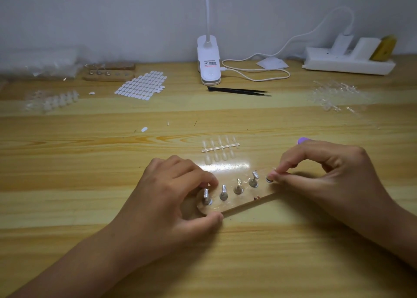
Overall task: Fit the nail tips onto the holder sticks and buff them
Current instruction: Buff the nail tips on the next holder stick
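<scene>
Firmly, the left hand (176,191) curls round the rounded end of the oblong wooden holder base (242,204), thumb on its near edge. The arched right hand (327,173) pinches the rightmost holder stick (269,180) with thumb and forefinger; four shiny metal sticks (238,188) stand alongside. Translucent nail tips (220,150) lie just behind.

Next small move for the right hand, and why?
Likely seat the fifth holder stick on the wooden base: right hand pinches at it, left hand grips the base's end, four sticks already stand. What else the pinch holds is too small to tell.
</scene>
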A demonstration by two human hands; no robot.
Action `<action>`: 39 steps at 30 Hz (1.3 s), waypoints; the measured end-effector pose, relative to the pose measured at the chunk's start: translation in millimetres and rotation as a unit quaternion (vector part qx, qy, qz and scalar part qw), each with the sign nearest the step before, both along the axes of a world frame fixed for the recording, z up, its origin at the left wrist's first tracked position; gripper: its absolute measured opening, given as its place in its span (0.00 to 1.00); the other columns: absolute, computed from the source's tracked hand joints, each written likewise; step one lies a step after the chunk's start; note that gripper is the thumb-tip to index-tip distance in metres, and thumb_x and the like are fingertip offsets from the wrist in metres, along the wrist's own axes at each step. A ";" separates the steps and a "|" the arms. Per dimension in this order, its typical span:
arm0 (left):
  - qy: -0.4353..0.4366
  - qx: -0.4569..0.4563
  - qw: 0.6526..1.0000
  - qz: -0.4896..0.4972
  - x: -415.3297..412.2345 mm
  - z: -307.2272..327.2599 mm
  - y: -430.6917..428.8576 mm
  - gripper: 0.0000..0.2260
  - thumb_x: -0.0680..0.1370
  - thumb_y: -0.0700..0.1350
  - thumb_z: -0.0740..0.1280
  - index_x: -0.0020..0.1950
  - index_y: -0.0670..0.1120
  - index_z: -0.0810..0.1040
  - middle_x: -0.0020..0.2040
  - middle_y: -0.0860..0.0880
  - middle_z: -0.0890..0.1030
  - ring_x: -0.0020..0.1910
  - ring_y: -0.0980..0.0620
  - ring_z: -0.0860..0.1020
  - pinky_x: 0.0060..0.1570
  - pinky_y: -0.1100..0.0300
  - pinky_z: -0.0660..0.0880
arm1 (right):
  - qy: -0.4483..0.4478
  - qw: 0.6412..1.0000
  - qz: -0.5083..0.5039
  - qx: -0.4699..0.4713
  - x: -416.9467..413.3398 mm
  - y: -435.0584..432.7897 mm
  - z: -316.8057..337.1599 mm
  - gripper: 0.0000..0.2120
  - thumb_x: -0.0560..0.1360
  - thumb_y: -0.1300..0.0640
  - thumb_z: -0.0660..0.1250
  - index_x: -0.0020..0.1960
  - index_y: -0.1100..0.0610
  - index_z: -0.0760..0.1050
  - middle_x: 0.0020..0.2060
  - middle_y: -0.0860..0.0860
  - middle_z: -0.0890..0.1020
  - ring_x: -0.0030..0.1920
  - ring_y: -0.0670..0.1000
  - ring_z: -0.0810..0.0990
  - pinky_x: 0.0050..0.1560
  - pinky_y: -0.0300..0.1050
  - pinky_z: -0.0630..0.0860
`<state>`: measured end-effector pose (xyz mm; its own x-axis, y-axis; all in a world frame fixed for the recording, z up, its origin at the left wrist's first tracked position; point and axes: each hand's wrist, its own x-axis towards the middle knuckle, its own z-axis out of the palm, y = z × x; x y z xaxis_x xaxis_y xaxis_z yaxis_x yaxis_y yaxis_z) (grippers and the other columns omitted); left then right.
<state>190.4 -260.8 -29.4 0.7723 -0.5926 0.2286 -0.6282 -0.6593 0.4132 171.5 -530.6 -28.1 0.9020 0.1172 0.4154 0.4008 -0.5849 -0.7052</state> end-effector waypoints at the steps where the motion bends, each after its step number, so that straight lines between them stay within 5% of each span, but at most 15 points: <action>1: 0.000 0.002 1.000 0.001 0.2 0.3 -0.1 0.17 0.69 0.63 0.69 0.53 0.56 0.80 0.47 0.61 0.78 0.52 0.59 0.75 0.54 0.58 0.65 | 0.000 1.000 -0.002 -0.005 -0.4 0.4 1.5 0.06 0.65 0.55 0.79 0.38 0.51 0.83 0.36 0.45 0.84 0.40 0.50 0.82 0.56 0.46 0.76; 3: -0.001 0.007 1.000 0.001 0.2 1.2 0.5 0.17 0.69 0.63 0.69 0.54 0.56 0.79 0.47 0.61 0.78 0.52 0.59 0.74 0.54 0.59 0.64 | -0.004 1.000 0.002 -0.025 -1.7 0.6 4.3 0.06 0.65 0.52 0.79 0.38 0.50 0.83 0.38 0.43 0.84 0.42 0.49 0.81 0.53 0.48 0.75; 7: -0.006 0.038 0.999 -0.002 3.2 5.4 2.9 0.16 0.71 0.63 0.67 0.55 0.57 0.79 0.48 0.61 0.77 0.53 0.60 0.74 0.54 0.59 0.63 | -0.050 0.997 -0.018 -0.058 3.3 2.4 17.9 0.09 0.71 0.42 0.73 0.39 0.47 0.83 0.45 0.42 0.82 0.51 0.46 0.80 0.52 0.34 0.71; 9: -0.011 0.053 0.999 0.003 7.1 8.0 3.9 0.16 0.71 0.63 0.66 0.55 0.57 0.79 0.48 0.61 0.77 0.53 0.59 0.74 0.54 0.59 0.63 | -0.064 0.996 -0.008 -0.061 17.2 2.2 29.7 0.11 0.74 0.43 0.69 0.42 0.49 0.83 0.44 0.42 0.82 0.49 0.44 0.80 0.49 0.34 0.73; 12: -0.013 0.070 0.997 0.015 12.9 11.7 3.4 0.19 0.70 0.63 0.66 0.58 0.58 0.78 0.51 0.61 0.76 0.55 0.59 0.73 0.55 0.59 0.62 | 0.029 0.991 0.070 -0.107 53.2 5.1 45.7 0.09 0.75 0.45 0.71 0.44 0.49 0.84 0.43 0.40 0.83 0.46 0.43 0.80 0.46 0.42 0.76; 17: 0.001 0.145 0.989 0.004 19.7 16.8 -2.0 0.33 0.69 0.68 0.58 0.71 0.56 0.70 0.66 0.58 0.71 0.66 0.57 0.65 0.63 0.60 0.56 | 0.182 0.942 0.169 -0.223 95.0 27.0 39.5 0.09 0.69 0.52 0.79 0.48 0.48 0.83 0.46 0.44 0.82 0.48 0.42 0.77 0.51 0.40 0.74; 20: -0.003 0.165 0.986 0.007 23.4 14.4 -4.8 0.37 0.68 0.70 0.54 0.75 0.57 0.64 0.71 0.58 0.66 0.69 0.57 0.62 0.65 0.59 0.54 | 0.180 0.942 0.171 -0.226 98.6 31.9 35.0 0.10 0.67 0.51 0.81 0.44 0.46 0.81 0.44 0.45 0.80 0.46 0.43 0.77 0.52 0.45 0.75; 24: -0.012 0.177 0.984 0.007 24.9 13.5 -8.1 0.37 0.67 0.69 0.56 0.72 0.52 0.70 0.68 0.56 0.71 0.66 0.54 0.68 0.63 0.58 0.56 | 0.142 0.948 0.169 -0.231 96.7 30.9 29.5 0.08 0.68 0.49 0.79 0.43 0.46 0.81 0.43 0.44 0.81 0.48 0.44 0.77 0.52 0.46 0.75; 32: -0.016 0.176 0.984 0.012 24.7 11.7 -9.5 0.36 0.67 0.68 0.58 0.70 0.51 0.72 0.67 0.56 0.73 0.65 0.53 0.69 0.62 0.58 0.58 | 0.055 0.969 0.151 -0.186 97.6 30.8 15.7 0.02 0.74 0.60 0.75 0.46 0.58 0.85 0.39 0.51 0.82 0.41 0.51 0.79 0.48 0.52 0.75; 39: -0.020 0.173 0.985 0.011 25.1 9.5 -8.8 0.36 0.67 0.68 0.58 0.71 0.52 0.72 0.67 0.56 0.73 0.66 0.54 0.69 0.62 0.59 0.57 | 0.104 0.971 0.154 -0.151 93.9 24.2 16.4 0.07 0.70 0.56 0.79 0.48 0.55 0.85 0.42 0.50 0.83 0.46 0.46 0.79 0.50 0.40 0.76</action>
<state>215.5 -269.6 -20.0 0.7810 -0.6228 0.0462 -0.6225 -0.7705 0.1375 265.3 -506.3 -11.7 0.8650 0.4838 0.1334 0.4579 -0.6521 -0.6043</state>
